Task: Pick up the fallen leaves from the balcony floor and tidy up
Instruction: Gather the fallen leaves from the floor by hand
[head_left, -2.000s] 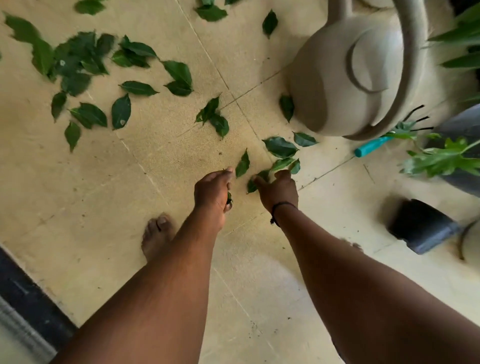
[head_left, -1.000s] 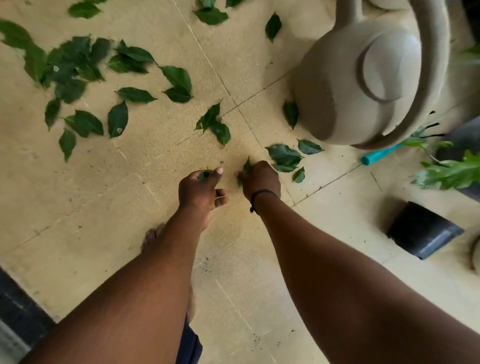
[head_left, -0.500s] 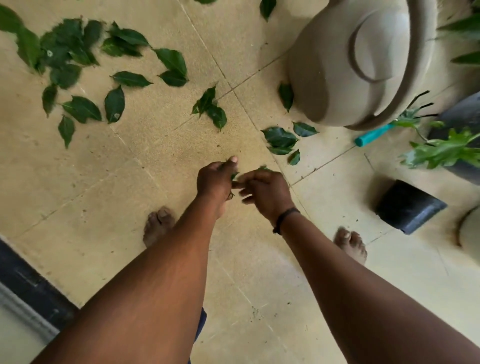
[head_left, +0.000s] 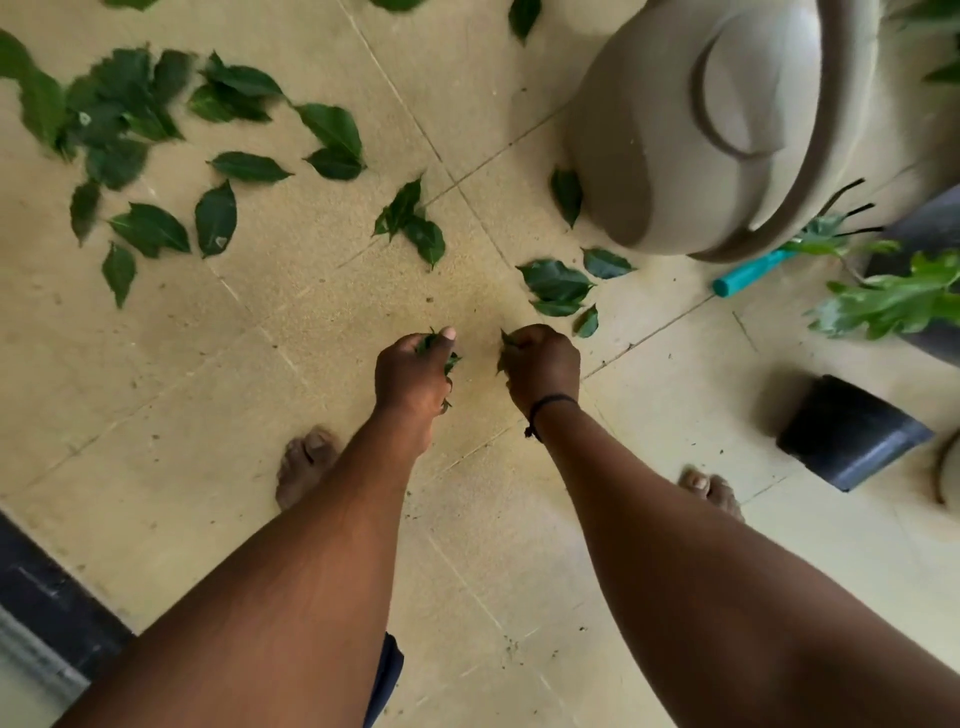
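Your left hand curled round gathered leaves, green tips poking past thumb and fingers. Your right hand just beside it, fingers curled, pinching leaf at fingertips. Small leaf cluster on floor just beyond right hand, toward beige watering can. Leaf pair beyond left hand. Big leaf scatter well apart, far beyond and left of left hand.
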